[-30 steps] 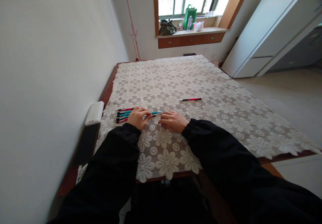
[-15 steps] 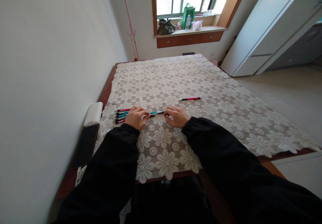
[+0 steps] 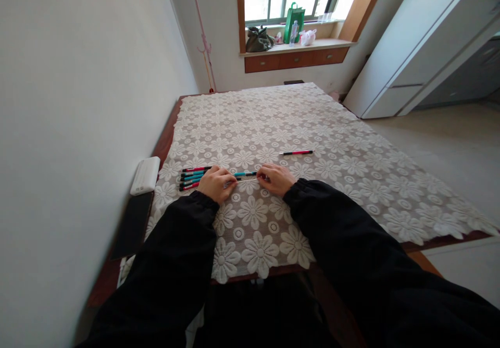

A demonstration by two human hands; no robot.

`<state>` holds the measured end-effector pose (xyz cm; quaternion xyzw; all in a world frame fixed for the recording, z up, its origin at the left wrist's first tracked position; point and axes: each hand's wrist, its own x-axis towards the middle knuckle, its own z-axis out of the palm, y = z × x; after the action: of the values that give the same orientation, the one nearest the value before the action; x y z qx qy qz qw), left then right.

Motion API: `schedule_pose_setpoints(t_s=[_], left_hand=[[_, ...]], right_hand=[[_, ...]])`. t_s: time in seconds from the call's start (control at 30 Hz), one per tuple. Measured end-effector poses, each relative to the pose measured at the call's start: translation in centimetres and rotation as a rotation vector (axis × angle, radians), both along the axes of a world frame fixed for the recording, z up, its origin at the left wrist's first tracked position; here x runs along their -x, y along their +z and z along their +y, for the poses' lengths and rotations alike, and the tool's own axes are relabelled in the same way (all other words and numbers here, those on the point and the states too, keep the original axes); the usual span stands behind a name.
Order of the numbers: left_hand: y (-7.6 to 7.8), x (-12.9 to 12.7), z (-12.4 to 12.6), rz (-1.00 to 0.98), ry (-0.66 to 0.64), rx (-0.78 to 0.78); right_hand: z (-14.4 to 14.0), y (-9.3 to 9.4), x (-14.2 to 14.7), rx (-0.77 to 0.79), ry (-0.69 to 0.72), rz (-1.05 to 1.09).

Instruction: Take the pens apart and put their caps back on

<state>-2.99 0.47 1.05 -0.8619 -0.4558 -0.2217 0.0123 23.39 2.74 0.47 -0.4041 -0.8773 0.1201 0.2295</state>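
A thin white strand, perhaps a cord, spans the gap between my two hands. One end is pinched in the closed fingertips of my left hand, the other in those of my right hand. Just beyond the strand lies a teal pen, its right end close to my right fingers. Several red and teal pens with black ends lie side by side at my left hand, which partly covers them. A single red and black pen rests farther off, beyond my right hand.
A floral lace cloth covers the table. At its left edge are a white box-shaped device and a dark flat object, next to the wall. Bags and a bottle stand on the windowsill; a white fridge is at right.
The strand has come slightly toward me and off the teal pen that it crossed before. Both hands have shifted a little to the right, still pinching.
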Motion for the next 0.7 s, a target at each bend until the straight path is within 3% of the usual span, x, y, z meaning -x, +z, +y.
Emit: schedule_pose_setpoints(t_s=[0.7], left_hand=[[0.22, -0.28, -0.20, 0.022, -0.003, 0.034]], right_hand=[[0.15, -0.54, 0.11, 0.033, 0.018, -0.010]])
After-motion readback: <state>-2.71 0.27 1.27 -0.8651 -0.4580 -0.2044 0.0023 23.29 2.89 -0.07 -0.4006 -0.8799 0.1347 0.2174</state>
